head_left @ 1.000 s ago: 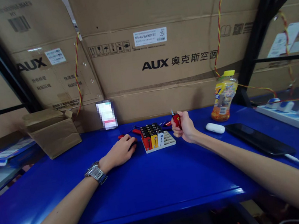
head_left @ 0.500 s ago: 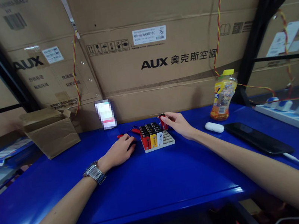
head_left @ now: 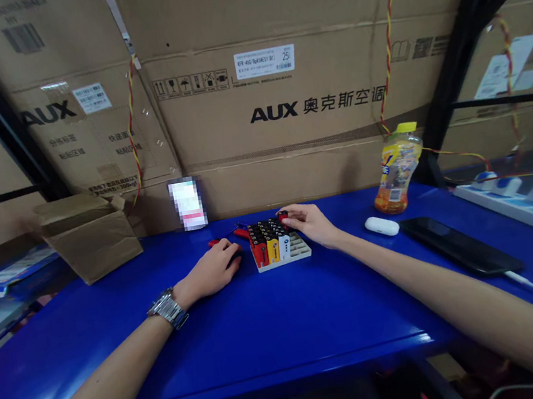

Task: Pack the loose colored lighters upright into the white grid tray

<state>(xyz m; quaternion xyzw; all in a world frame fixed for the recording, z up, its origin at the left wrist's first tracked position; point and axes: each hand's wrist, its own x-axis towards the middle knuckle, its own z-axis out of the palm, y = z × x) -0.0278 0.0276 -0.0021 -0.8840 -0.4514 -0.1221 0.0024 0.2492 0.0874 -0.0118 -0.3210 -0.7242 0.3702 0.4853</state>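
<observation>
The right hand [head_left: 312, 227] is closed narrow, and its fingertips [head_left: 289, 213] pinch a small red lighter [head_left: 282, 214] at the back of a pale ribbed plastic tray [head_left: 299, 253], where smooth lighters [head_left: 266, 243] stand upright in rows (red, yellow, white, all with black tops). The left hand [head_left: 214, 268] lies curved on the glossy blue counter [head_left: 219, 348], just beside the tray and near a red-handled tool [head_left: 240, 233]; I cannot tell if it holds something.

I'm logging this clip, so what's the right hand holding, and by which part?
The right hand pinches what looks like a red lighter by its top end between the fingertips, at the back of the plastic tray.
</observation>
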